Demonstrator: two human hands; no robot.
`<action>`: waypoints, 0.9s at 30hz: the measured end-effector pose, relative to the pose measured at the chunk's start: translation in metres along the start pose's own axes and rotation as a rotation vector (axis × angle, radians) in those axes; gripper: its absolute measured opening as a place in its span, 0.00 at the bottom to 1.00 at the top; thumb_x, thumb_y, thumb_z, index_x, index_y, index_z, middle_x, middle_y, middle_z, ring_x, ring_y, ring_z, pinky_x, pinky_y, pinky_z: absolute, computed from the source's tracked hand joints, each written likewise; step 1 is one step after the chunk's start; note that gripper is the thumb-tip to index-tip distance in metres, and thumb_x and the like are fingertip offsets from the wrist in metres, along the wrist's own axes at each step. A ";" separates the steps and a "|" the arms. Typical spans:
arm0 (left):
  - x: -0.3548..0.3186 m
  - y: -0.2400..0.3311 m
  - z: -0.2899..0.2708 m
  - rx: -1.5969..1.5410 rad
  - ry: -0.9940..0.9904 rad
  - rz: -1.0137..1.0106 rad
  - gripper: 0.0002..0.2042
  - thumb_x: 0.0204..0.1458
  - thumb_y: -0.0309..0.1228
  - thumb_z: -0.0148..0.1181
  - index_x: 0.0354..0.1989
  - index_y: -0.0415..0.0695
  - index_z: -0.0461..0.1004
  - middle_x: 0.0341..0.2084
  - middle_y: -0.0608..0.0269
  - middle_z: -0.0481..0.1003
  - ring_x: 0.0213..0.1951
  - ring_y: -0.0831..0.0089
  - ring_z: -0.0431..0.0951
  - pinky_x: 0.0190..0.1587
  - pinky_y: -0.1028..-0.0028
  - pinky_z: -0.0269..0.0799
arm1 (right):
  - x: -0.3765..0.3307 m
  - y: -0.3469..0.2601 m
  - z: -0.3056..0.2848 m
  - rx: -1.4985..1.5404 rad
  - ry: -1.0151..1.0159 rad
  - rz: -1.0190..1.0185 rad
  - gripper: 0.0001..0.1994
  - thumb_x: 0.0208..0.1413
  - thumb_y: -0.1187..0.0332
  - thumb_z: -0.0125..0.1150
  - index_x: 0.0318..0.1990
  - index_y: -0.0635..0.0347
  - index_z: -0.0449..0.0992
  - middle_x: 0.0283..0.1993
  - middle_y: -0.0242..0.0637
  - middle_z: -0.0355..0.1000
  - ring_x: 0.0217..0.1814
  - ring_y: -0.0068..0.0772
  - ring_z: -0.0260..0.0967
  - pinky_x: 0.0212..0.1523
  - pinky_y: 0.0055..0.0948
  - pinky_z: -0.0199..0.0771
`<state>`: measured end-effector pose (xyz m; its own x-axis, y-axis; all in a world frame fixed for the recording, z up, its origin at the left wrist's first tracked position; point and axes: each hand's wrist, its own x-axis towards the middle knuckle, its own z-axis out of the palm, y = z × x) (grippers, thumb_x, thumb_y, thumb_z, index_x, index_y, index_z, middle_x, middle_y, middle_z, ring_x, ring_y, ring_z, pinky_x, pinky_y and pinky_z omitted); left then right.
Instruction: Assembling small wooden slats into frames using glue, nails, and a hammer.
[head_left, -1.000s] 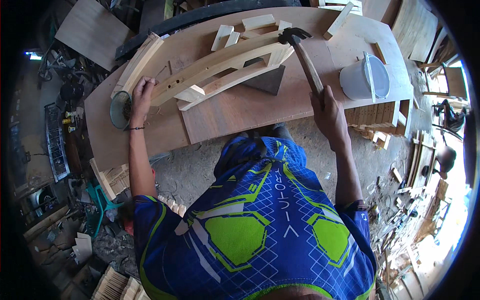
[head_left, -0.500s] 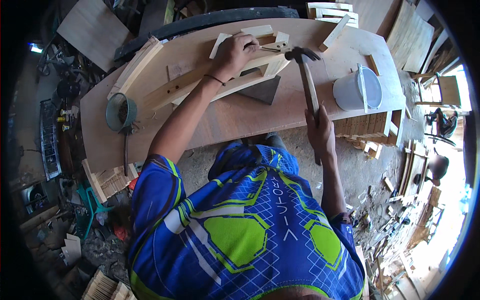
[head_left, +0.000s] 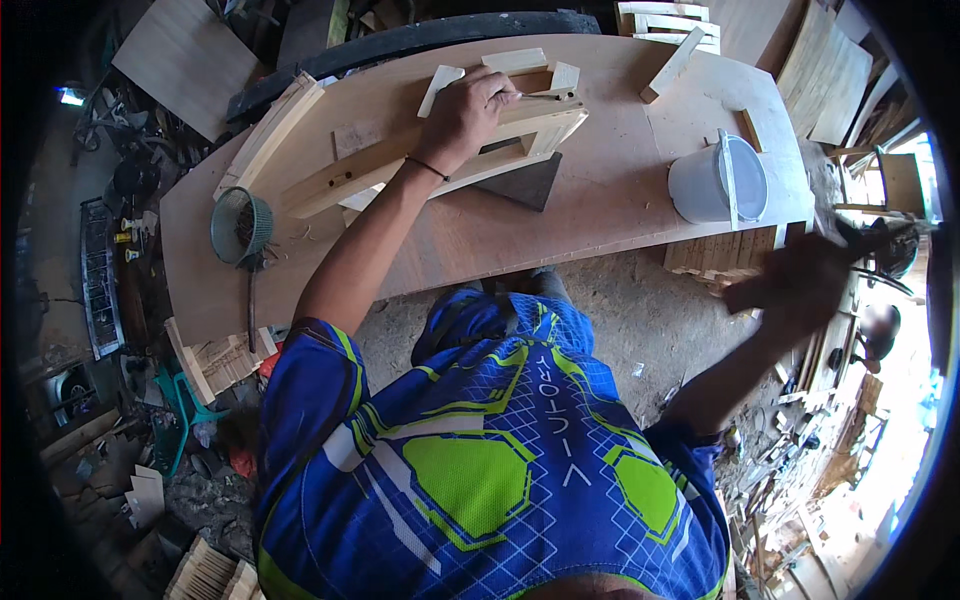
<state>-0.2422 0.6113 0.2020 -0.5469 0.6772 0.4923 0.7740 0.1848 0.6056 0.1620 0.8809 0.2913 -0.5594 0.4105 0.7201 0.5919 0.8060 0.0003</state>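
Observation:
Over the far middle of the workbench, my left hand [head_left: 465, 115] is closed in a pinch on a thin metal rod [head_left: 540, 96]. The rod points right, its far end by a dark hole near the end of a pale wooden frame [head_left: 545, 120]. That frame lies across the bench, partly covered by my left hand and forearm. Out to the right, beyond the bench edge, my right hand [head_left: 790, 285] is raised and wrapped round a hammer [head_left: 880, 240]. Motion smears both hand and hammer. Beneath the frame sits a dark flat board [head_left: 525, 182].
A white bucket [head_left: 700, 185] stands at the bench's right, with a loose wood block [head_left: 672, 65] behind it. On the left is a green basket [head_left: 240, 225] of small dark pieces. Curved wood pieces [head_left: 270, 130] lie farther back. Wood scraps litter the floor at right.
My right hand has swung the hammer away from the wooden frame, out to the right past the bucket. The left hand keeps its place with the rod.

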 end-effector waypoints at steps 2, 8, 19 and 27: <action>-0.002 -0.001 0.000 0.014 0.000 0.008 0.06 0.55 0.30 0.63 0.33 0.40 0.76 0.32 0.57 0.77 0.35 0.55 0.80 0.36 0.63 0.76 | 0.092 -0.093 -0.099 0.752 0.536 0.296 0.14 0.66 0.63 0.46 0.37 0.64 0.75 0.25 0.36 0.68 0.21 0.22 0.64 0.30 0.26 0.74; 0.002 -0.004 0.004 -0.018 0.001 0.025 0.07 0.57 0.33 0.61 0.33 0.42 0.76 0.31 0.57 0.77 0.35 0.55 0.79 0.37 0.62 0.75 | 0.027 -0.082 -0.050 1.074 0.093 0.624 0.16 0.61 0.61 0.54 0.39 0.70 0.76 0.35 0.43 0.76 0.36 0.29 0.75 0.37 0.26 0.78; 0.007 -0.003 0.002 -0.048 0.020 0.026 0.08 0.57 0.33 0.60 0.32 0.41 0.75 0.31 0.55 0.77 0.35 0.51 0.78 0.36 0.60 0.73 | -0.043 -0.144 0.048 1.142 -0.652 0.751 0.09 0.67 0.63 0.52 0.41 0.59 0.68 0.19 0.30 0.64 0.18 0.20 0.64 0.18 0.27 0.64; 0.009 0.013 0.015 0.026 0.008 0.087 0.09 0.58 0.35 0.59 0.31 0.41 0.74 0.30 0.56 0.76 0.33 0.52 0.78 0.35 0.60 0.73 | 0.046 -0.061 -0.011 0.142 0.004 -0.216 0.12 0.66 0.64 0.47 0.45 0.62 0.73 0.33 0.32 0.74 0.34 0.30 0.74 0.32 0.26 0.75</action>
<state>-0.2319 0.6301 0.2053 -0.4793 0.6858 0.5476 0.8268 0.1436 0.5439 0.1064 0.8457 0.3326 -0.6614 0.2202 0.7169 0.3708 0.9269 0.0574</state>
